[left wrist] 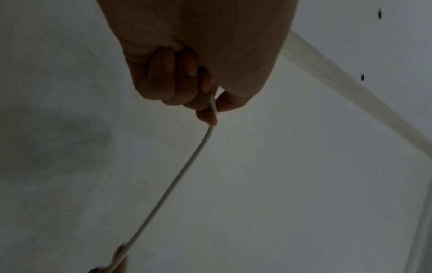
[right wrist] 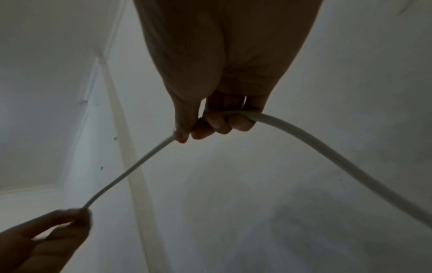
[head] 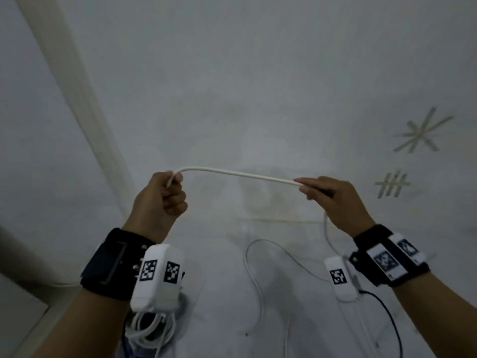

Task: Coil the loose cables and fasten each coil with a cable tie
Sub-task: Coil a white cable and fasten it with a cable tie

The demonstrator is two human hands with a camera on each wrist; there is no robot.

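A white cable (head: 237,174) stretches in the air between both hands above a white surface. My left hand (head: 165,192) grips one end of it in a fist, thumb and forefinger pinching it (left wrist: 213,107). My right hand (head: 322,189) holds the cable further along, fingers curled round it (right wrist: 224,120). From the right hand the cable drops down (right wrist: 339,157) and loops loosely over the surface (head: 260,275). A bundle of coiled white cable (head: 152,329) lies below my left wrist, partly hidden by the wrist camera.
Pale cable ties lie at the right: a crossed pile (head: 423,133) and a row (head: 392,187). A thin dark cable (head: 387,313) runs from the right wrist camera. A pale strip (head: 77,86) runs along the left; the white surface (head: 258,73) spreads beyond the hands.
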